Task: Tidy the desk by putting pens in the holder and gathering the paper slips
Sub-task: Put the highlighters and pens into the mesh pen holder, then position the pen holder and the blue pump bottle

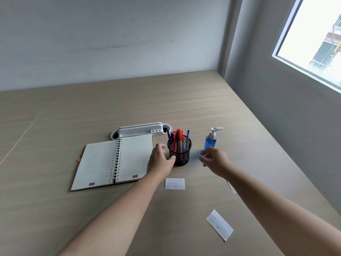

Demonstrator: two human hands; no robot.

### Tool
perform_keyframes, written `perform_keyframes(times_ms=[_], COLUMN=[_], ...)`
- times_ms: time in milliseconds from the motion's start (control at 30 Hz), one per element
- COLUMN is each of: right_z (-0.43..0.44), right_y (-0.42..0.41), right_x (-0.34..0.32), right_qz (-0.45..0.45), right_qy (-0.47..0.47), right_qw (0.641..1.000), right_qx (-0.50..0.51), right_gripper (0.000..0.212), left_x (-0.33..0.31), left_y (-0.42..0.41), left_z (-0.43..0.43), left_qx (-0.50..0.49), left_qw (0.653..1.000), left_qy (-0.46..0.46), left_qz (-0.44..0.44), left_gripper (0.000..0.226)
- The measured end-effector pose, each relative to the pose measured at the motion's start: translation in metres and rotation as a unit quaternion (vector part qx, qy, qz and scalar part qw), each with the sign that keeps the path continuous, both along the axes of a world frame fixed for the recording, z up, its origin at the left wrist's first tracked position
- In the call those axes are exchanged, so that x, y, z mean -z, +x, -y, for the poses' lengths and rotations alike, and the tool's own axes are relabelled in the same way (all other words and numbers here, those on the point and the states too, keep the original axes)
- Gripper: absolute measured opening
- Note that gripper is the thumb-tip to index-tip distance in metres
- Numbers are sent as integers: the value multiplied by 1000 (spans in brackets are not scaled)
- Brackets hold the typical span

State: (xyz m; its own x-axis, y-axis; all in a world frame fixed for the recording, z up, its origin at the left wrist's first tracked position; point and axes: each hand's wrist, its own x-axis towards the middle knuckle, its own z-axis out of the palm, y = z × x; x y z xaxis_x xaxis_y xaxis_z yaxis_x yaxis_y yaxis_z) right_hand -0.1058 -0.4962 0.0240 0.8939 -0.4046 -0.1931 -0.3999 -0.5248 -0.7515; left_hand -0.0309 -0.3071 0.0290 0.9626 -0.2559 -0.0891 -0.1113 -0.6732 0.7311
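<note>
The holder (179, 154), a black mesh cup, is seen standing upright near the middle of the wooden desk (184, 100), between the open spiral notebook (112, 161) on its left and the blue pump bottle (210, 140) on its right. Several pens (178, 140) are held in it, standing more or less upright: an orange marker, a pink one, and blue ballpoints leaning toward the rim. Behind the notebook a white desk organiser (140, 131) is set over a cable opening; what its slots contain cannot be made out.

The left hand (161, 159) is laid against the holder's left side, the thumb touching the mesh near its lower part and the fingers loosely curled behind; nothing is pinched in it. The right hand (215, 159) is held just right of the holder, apart from it, in front of the bottle's base, fingers spread and slightly bent, with nothing held.

Three paper slips are left lying flat on the desk: a larger white slip (219, 225) nearest the viewer, tilted; a smaller slip (175, 184) just in front of the holder, between the two forearms; and a slip edge (232, 188) mostly hidden under the right forearm.
</note>
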Motion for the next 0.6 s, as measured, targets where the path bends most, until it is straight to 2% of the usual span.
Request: perform_keyframes(times_ms=[67, 133, 200, 267, 333, 400, 600], right_z=[-4, -11, -17, -23, -28, -32, -36], right_y=[2, 3, 8, 14, 23, 34, 81], right_x=[-4, -8, -9, -7, -3, 1, 9], right_qz=[-6, -1, 3, 6, 11, 8, 17], right_qy=[206, 396, 483, 508, 502, 484, 462], right_qw=[978, 916, 871, 855, 860, 871, 882], right_qx=[40, 68, 92, 104, 93, 90, 86], right_gripper=[34, 43, 48, 43, 27, 26, 17], left_x=[-3, -6, -7, -4, 1, 6, 18], left_y=[5, 9, 13, 18, 25, 33, 72], left_z=[2, 4, 5, 5, 5, 6, 7], left_qx=[-43, -68, -79, -77, -70, -69, -101], left_qw=[986, 944, 905, 892, 896, 901, 918], left_qy=[-99, -205, -272, -295, -293, -287, -282], left_qz=[-131, -250, -318, -334, -327, -319, -258], left_gripper=[51, 50, 44, 38, 30, 15, 37])
